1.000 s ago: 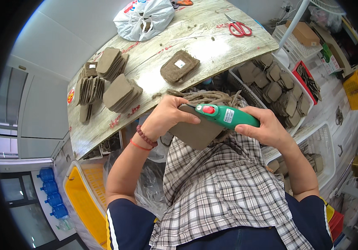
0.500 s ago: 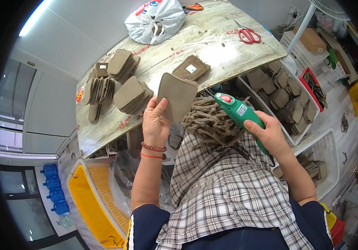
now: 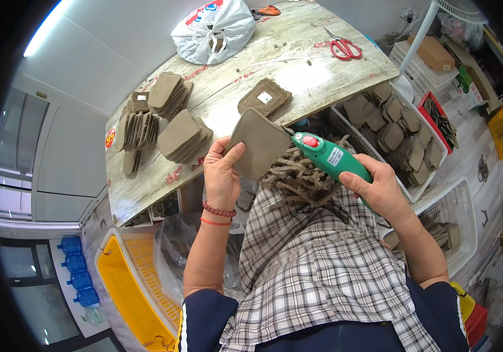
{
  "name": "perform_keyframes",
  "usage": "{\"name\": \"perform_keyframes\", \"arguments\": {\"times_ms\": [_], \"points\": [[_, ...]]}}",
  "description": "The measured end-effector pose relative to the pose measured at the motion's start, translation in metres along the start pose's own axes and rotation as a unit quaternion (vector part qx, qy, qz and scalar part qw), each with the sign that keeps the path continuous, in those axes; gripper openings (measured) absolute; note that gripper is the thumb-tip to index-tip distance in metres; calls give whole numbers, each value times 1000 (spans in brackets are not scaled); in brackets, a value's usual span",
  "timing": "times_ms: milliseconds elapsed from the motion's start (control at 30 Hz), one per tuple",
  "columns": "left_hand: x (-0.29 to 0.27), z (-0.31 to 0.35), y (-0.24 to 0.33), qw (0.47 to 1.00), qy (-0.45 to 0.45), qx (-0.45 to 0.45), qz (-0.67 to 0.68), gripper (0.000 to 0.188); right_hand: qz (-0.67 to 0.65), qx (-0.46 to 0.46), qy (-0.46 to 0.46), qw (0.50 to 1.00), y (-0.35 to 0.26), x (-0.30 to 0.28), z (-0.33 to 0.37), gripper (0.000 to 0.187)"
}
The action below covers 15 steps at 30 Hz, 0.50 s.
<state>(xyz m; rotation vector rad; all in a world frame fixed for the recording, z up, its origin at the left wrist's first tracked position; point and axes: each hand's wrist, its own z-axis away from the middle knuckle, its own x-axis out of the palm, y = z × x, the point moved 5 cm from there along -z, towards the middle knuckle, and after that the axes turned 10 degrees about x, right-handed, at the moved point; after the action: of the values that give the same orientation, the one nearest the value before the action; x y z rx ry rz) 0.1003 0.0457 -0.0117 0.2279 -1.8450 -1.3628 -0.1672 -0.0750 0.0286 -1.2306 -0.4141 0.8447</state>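
My left hand [image 3: 223, 170] pinches a flat grey-brown fabric pad [image 3: 255, 144] with rounded corners by its left edge. In my right hand [image 3: 373, 183] is a green handheld electric tool [image 3: 330, 155] with a red button, gripped round its body. The narrow tip of the tool points at the pad's right edge; whether they touch I cannot tell. A heap of grey-brown fabric strips [image 3: 298, 182] lies on my plaid apron [image 3: 316, 258], below the pad and tool. Just beyond the pad, a fuzzy brown pad with a white label [image 3: 268, 97] lies on the table [image 3: 216, 82].
Stacks of pads [image 3: 184, 138] stand on the table's left. Farther back are a white plastic bag [image 3: 222, 35] and red-handled scissors [image 3: 345, 49]. White crates hold more pads [image 3: 392, 136] at the right. A yellow basket [image 3: 125, 293] stands at my lower left.
My left hand has tilted the pad clockwise, bringing its edge to the tool's tip. My right hand has moved the tool slightly left. The view has shifted a little.
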Motion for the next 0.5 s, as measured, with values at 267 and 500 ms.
{"name": "perform_keyframes", "arguments": {"times_ms": [267, 500], "points": [[4, 5, -2, 994, -20, -24, -106, 16, 13, -38, 37, 999, -6, 8, -4, 40], [-110, -87, 112, 965, 46, 91, -242, 19, -18, 2, 96, 995, 8, -20, -5, 38]]}}
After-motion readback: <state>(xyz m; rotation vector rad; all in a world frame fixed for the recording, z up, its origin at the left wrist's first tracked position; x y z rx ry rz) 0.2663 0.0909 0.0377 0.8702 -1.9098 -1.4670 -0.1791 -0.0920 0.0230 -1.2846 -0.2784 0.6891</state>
